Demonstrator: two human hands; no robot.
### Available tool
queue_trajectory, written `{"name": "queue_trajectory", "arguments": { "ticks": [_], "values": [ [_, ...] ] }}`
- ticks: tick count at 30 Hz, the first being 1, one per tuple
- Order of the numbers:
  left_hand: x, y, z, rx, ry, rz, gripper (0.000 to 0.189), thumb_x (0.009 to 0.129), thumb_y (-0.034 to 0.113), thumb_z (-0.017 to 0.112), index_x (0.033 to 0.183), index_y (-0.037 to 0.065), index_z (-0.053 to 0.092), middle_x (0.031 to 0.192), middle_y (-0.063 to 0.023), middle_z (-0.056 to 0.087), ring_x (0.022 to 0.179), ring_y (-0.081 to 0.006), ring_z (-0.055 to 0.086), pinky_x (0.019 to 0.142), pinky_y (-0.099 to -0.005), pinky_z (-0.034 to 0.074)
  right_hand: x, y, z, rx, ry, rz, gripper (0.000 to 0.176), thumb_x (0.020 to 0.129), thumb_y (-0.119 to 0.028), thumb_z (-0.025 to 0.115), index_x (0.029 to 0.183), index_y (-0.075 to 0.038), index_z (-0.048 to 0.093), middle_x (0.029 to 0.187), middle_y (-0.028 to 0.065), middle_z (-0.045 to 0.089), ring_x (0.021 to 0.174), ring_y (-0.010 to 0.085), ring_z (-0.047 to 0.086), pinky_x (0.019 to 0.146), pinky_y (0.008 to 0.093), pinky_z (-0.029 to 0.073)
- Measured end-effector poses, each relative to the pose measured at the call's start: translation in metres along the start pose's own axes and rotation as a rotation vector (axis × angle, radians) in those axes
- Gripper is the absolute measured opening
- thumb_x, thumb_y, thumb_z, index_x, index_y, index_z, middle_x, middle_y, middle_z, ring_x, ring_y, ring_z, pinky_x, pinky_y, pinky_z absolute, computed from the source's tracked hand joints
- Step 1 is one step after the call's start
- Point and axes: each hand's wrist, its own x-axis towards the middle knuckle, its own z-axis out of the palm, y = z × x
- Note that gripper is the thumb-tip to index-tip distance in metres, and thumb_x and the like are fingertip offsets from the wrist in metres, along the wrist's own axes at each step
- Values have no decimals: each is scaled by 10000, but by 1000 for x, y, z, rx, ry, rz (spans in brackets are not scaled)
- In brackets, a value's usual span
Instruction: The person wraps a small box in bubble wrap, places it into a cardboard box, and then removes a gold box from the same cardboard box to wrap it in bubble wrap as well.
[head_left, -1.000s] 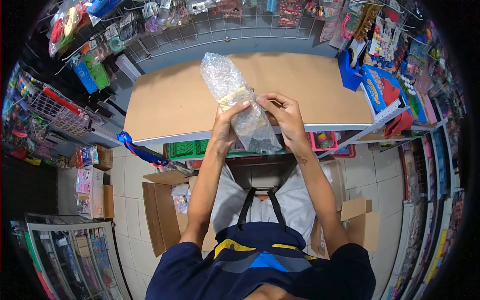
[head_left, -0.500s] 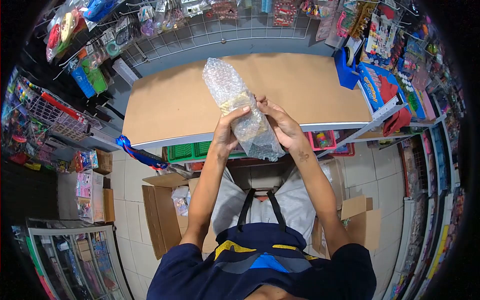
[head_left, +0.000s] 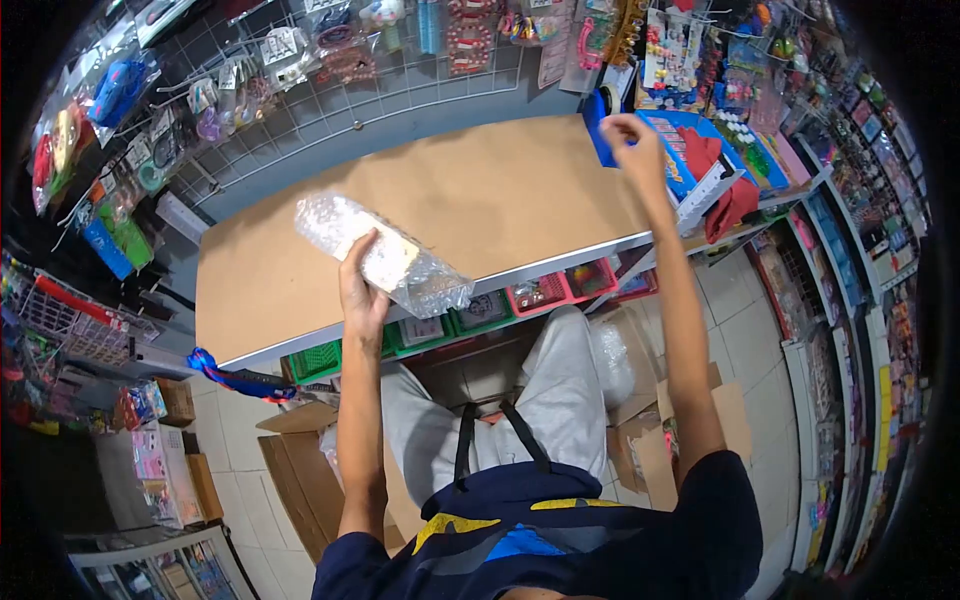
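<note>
A clear bubble-wrap package [head_left: 345,228] lies slantwise in my left hand [head_left: 366,290], thumb on top and fingers underneath. Through the wrap something pale yellow shows, its kind hidden by the plastic. The package is over the front part of the brown tabletop [head_left: 480,190]. Stretched out to the far right, my right hand [head_left: 638,152] is at the blue tape dispenser [head_left: 603,135], overlapping its front. Its fingers are bent and drawn together by the dispenser; I cannot tell what is between them.
Right of the dispenser stand a blue display box [head_left: 672,150] and red cloth [head_left: 735,208]. Packaged trinkets hang on the wire grid [head_left: 400,108] behind. Baskets [head_left: 535,292] sit under the tabletop. Open cardboard boxes [head_left: 290,470] flank my legs.
My right hand has left the package and reached right to the tape dispenser. My left hand keeps the package, now lower and more tilted. The view has turned to the right.
</note>
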Motion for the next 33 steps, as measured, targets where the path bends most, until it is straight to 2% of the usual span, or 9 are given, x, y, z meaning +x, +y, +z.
{"name": "queue_trajectory", "arguments": {
  "ticks": [2,5,8,12,14,20,29,32,33],
  "values": [
    [3,-3,1,-1,19,6,191,913,89,666,1092,24,647,1006,-86,707,910,-222,710,822,-375,600,31,33,-28,-321,84,145,298,893,-308,721,965,-23,770,881,145,758,851,262,733,778,368,548],
    [5,-4,4,29,58,2,174,914,92,665,1073,24,649,994,-84,702,907,-221,707,816,-376,598,61,86,-48,-502,-144,396,409,865,-434,721,947,-38,788,879,189,752,874,325,736,799,416,542],
    [6,-4,1,29,63,-22,174,912,95,667,1068,22,647,996,-85,700,909,-219,705,812,-374,596,70,117,-48,-528,-324,460,427,837,-470,741,920,-55,797,871,193,750,839,324,729,783,442,537],
    [5,-4,0,55,61,-9,185,910,101,672,1074,19,646,997,-87,701,906,-219,706,815,-374,597,76,116,-43,-431,-414,582,357,845,-427,753,889,-76,806,803,112,738,720,229,661,703,402,494],
    [4,-2,3,57,63,0,190,909,103,674,1077,20,644,991,-88,701,901,-220,707,814,-374,599,73,93,-49,-282,-420,706,303,866,-369,760,877,-69,803,742,17,711,654,128,579,647,330,423],
    [1,-2,7,43,68,-12,181,908,98,678,1071,29,640,976,-83,697,897,-217,709,794,-371,605,73,85,-51,-33,-347,810,343,808,-371,809,981,-76,787,1016,42,749,913,171,618,910,378,373],
    [1,-1,5,44,50,2,160,910,94,676,1055,35,643,977,-75,694,888,-209,707,795,-361,602,68,86,-49,-234,-315,803,374,799,-398,820,990,-79,779,954,46,674,830,151,541,743,335,413],
    [1,-2,2,28,32,-4,154,914,93,672,1054,32,649,974,-77,699,894,-210,708,800,-359,600,52,80,-52,-128,-310,745,394,797,-377,824,991,-38,771,1009,55,694,874,149,578,762,308,438],
    [1,-2,2,26,28,-4,155,916,93,670,1055,30,651,973,-80,701,895,-211,708,801,-360,600,50,90,-48,-52,-263,693,444,761,-307,856,1041,27,770,1164,153,718,1091,217,648,936,366,481]
  ]
}}
